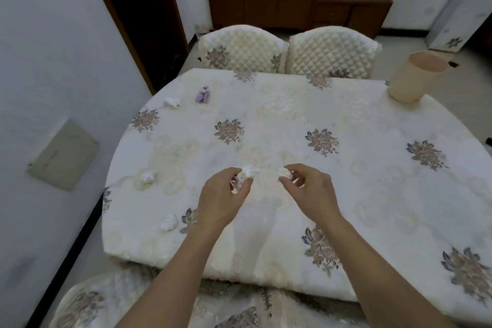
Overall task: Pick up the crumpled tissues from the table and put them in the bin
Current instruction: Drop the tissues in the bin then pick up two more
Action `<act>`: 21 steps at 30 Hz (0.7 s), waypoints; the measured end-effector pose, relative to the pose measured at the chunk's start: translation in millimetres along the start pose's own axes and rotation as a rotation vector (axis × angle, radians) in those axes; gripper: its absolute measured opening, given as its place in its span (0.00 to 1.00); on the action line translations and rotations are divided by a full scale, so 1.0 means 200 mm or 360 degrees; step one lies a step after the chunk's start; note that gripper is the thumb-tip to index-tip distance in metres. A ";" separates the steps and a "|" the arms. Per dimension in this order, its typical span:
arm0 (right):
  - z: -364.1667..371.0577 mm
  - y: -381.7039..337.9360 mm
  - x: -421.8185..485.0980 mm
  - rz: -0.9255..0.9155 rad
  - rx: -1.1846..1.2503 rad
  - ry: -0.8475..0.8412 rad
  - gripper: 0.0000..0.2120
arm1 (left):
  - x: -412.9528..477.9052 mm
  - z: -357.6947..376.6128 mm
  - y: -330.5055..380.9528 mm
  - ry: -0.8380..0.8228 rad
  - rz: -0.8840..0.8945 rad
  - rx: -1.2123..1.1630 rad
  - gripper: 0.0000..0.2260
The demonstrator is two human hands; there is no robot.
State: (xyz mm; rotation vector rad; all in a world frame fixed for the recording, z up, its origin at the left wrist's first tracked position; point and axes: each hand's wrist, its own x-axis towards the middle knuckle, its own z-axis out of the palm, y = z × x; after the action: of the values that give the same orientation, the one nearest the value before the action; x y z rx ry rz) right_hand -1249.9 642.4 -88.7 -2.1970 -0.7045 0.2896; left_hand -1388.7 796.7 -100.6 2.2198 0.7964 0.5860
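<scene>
My left hand (pixel 222 194) pinches a crumpled white tissue (pixel 246 175) over the middle of the table (pixel 372 194). My right hand (pixel 310 189) closes its fingertips on a second, smaller tissue (pixel 284 173) that rests on the cloth. Three more white tissues lie on the left side: one far back (pixel 171 101), one at mid left (pixel 147 178) and one near the front edge (pixel 169 222). The beige bin (pixel 415 76) stands at the table's far right corner, open at the top.
A small purple packet (pixel 203 95) lies near the far left tissue. Two quilted chair backs (pixel 241 48) stand behind the table, and another chair (pixel 101 301) is just below my arms. A wall runs close along the left.
</scene>
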 end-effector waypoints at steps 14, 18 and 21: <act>-0.30 -0.29 -0.12 -0.0156 -0.0085 0.0312 0.05 | 0.06 -0.21 0.37 0.0075 0.0292 0.0014 0.08; -0.41 -0.19 -0.24 -0.0016 -0.0110 0.0460 0.07 | 0.03 -0.10 0.46 -0.0094 0.0423 -0.0035 0.10; -0.51 -0.08 -0.39 0.0152 -0.0155 0.0584 0.08 | 0.01 0.02 0.54 -0.0246 0.0524 -0.0106 0.09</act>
State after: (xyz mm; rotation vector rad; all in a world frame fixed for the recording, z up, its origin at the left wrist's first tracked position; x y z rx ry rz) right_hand -1276.3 542.5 -10.9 -2.2944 -0.4180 -0.1030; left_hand -1344.8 735.4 -23.6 2.3177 0.3291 0.5773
